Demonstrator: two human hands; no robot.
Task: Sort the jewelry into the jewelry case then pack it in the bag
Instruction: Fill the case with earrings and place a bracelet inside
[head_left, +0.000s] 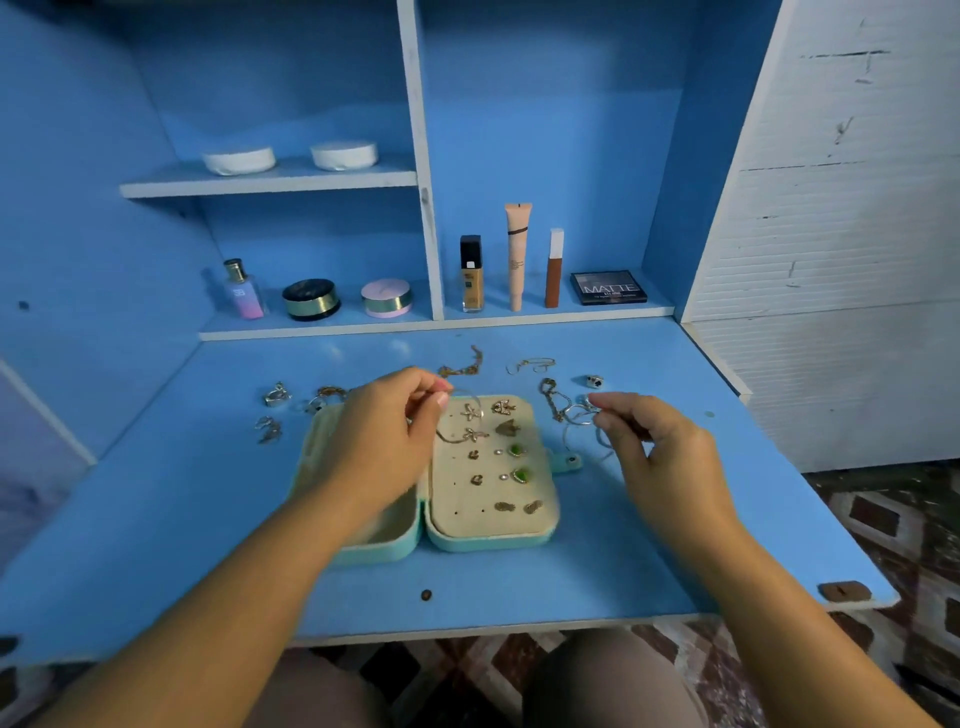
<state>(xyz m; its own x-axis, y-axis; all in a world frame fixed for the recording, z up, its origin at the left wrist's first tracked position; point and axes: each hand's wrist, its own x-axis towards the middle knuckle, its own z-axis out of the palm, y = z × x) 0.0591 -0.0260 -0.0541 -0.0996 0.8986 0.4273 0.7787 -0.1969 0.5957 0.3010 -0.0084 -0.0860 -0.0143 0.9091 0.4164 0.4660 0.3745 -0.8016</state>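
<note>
Jewelry case (493, 543) open, hinge front-to-back; left hand (384, 431), right hand (654, 452) each pinch chain (477, 402)

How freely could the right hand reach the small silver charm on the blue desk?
Likely yes, nothing blocks it: the small silver charm sits just beyond the right hand, which pinches a thin silver chain.

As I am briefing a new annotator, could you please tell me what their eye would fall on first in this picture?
The open mint-green jewelry case at the middle of the blue desk draws the eye, its beige panel studded with earrings. Above it the left hand pinches a thin chain, while the right hand pinches a silver chain just right of the case. Cosmetics line the shelf behind.
</note>
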